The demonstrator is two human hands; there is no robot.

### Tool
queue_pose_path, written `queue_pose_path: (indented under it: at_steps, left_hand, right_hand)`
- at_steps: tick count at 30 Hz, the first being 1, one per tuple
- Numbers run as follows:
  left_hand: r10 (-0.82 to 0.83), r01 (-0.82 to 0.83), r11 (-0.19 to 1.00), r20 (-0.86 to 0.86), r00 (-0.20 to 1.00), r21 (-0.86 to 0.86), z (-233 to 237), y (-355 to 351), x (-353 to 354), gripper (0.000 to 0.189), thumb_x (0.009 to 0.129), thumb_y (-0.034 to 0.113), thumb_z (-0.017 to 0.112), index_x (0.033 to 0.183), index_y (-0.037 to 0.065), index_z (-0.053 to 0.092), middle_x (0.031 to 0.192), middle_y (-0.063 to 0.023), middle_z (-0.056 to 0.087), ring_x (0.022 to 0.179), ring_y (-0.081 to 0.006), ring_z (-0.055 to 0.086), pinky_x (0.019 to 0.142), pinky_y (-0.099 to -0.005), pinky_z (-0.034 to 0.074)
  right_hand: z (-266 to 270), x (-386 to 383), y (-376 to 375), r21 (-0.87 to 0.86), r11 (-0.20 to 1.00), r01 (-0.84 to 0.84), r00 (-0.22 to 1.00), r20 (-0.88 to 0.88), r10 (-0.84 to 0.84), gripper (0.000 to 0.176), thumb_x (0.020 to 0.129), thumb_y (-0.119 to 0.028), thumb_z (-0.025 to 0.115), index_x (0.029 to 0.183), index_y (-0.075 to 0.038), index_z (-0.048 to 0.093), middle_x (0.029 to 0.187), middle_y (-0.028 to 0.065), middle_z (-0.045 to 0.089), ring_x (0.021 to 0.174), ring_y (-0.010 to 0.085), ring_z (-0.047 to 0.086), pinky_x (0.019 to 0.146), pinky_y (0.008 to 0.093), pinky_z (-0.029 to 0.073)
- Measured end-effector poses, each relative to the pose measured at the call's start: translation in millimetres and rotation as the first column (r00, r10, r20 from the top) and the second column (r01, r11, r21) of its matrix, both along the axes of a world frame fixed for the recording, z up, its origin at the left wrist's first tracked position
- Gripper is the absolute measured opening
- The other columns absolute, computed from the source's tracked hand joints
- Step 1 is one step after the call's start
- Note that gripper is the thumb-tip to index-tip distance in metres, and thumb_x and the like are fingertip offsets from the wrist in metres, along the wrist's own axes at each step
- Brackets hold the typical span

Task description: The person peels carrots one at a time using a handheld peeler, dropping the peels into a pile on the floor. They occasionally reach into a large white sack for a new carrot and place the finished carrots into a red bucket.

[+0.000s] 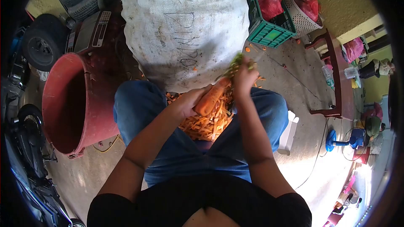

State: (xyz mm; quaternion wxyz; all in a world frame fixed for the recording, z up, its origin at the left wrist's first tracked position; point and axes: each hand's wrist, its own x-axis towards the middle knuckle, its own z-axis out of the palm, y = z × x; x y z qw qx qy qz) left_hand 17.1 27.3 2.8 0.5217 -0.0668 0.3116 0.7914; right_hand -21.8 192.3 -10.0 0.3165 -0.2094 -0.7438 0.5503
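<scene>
My left hand [190, 104] is wrapped around a large orange carrot [212, 98], which slants up and right above my lap. At the carrot's upper end, my right hand [245, 79] is closed on the leafy green carrot tops [240, 62]. Motion blurs this hand and the greens, so whether it also holds a tool is hidden. Below both hands, between my knees, lies a heap of orange carrot peelings [208, 127]; whatever holds it is mostly covered.
A big stuffed white sack [185, 29] stands right before my knees. To the left is a red tub [94, 101] on its side. A green crate [271, 33] and white basket [303, 19] sit back right, near a wooden bench [336, 80] and blue fan [331, 140].
</scene>
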Motion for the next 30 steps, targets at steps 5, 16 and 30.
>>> queue_pose_path:
  at_steps: [5, 16, 30]
  left_hand:
    - [-0.003, 0.004, 0.999, 0.016, 1.000, -0.053, 11.1, -2.3, 0.5, 0.038, 0.086, 0.034, 0.034, 0.100, 0.000, 0.045, 0.078, -0.0116, 0.054, 0.069, -0.0200, 0.056, 0.056, -0.0320, 0.048]
    - [0.189, -0.193, 0.961, -0.035, 0.981, -0.197, -18.3, -2.0, -8.3, 0.034, 0.086, 0.031, 0.037, 0.096, 0.000, 0.048, 0.081, -0.0100, 0.056, 0.071, -0.0191, 0.057, 0.061, -0.0313, 0.049]
    - [0.211, -0.206, 0.972, 0.027, 0.977, -0.116, -13.9, 3.5, -8.3, 0.034, 0.086, 0.031, 0.034, 0.099, 0.002, 0.047, 0.085, -0.0097, 0.056, 0.071, -0.0205, 0.057, 0.060, -0.0344, 0.049]
  right_hand:
    - [9.8, -6.1, 49.5, -0.219, 0.955, 0.200, 0.975, -0.050, -0.216, 0.023, 0.082, -0.020, 0.048, 0.072, 0.000, 0.054, 0.060, 0.0047, 0.052, 0.053, 0.0098, 0.047, 0.045, 0.0245, 0.037]
    - [16.4, 18.9, -23.8, 0.060, 0.988, -0.142, 0.989, -0.023, 0.144, 0.019, 0.082, -0.016, 0.047, 0.078, 0.002, 0.052, 0.063, 0.0122, 0.052, 0.057, 0.0170, 0.047, 0.056, 0.0277, 0.039]
    - [22.5, 39.4, -49.8, 0.131, 0.952, -0.276, 0.957, -0.054, 0.285, 0.020, 0.082, -0.018, 0.049, 0.081, 0.001, 0.052, 0.067, 0.0134, 0.054, 0.062, 0.0184, 0.051, 0.058, 0.0285, 0.041]
